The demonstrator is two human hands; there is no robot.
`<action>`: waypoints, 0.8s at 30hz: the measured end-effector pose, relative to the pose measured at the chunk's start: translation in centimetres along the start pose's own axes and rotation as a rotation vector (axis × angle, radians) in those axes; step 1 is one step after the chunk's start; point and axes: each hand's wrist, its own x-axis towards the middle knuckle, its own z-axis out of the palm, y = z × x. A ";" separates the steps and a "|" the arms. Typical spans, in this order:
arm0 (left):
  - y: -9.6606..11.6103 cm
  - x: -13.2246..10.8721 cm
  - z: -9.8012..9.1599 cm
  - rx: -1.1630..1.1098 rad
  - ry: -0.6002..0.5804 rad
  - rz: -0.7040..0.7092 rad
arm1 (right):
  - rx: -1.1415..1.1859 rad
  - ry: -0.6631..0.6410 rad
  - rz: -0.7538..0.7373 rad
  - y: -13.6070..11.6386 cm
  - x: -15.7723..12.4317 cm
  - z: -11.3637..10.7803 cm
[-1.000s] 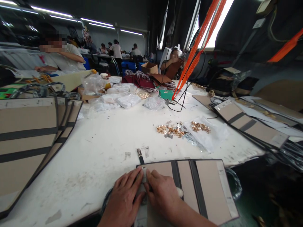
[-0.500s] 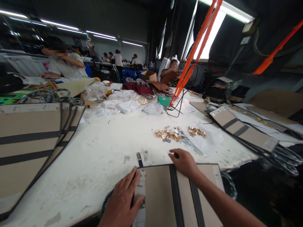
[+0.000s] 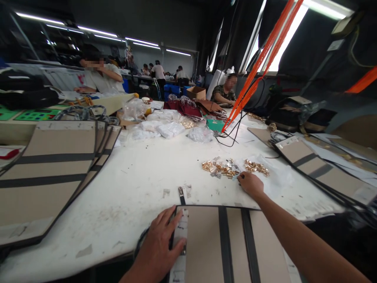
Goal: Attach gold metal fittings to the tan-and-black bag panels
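Observation:
My left hand (image 3: 160, 239) lies with its fingers spread on the left edge of a beige panel (image 3: 204, 243) crossed by two dark straps, at the table's front edge. A metal zipper pull on a dark tab (image 3: 181, 193) sticks out past the panel's far left corner. Beyond the panel, my right hand (image 3: 251, 184) has its fingers pinched together at the near side of a pile of small gold metal fittings (image 3: 210, 167). What is between those fingertips is too small to make out. A second heap of gold fittings (image 3: 257, 167) lies on clear plastic (image 3: 281, 175).
Stacked beige panels with dark straps (image 3: 59, 147) lie at the left, others (image 3: 318, 165) at the right. Plastic bags (image 3: 171, 128) and a green box (image 3: 215, 125) stand farther back. Orange strips (image 3: 256, 82) hang over the table. Co-workers sit beyond.
My right hand has moved from the panel's far edge forward and right to the gold fittings. My left hand stays on the panel. The view has turned slightly left.

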 end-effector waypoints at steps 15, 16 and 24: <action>0.0 -0.1 0.0 0.011 0.020 0.013 | 0.080 -0.026 0.019 1.5 1.3 -0.2; -0.1 -0.1 0.0 0.012 0.021 0.015 | 0.093 -0.035 0.020 1.5 1.5 -0.2; -0.1 -0.2 0.3 0.018 0.049 0.023 | 0.180 -0.106 -0.010 2.3 2.5 -0.4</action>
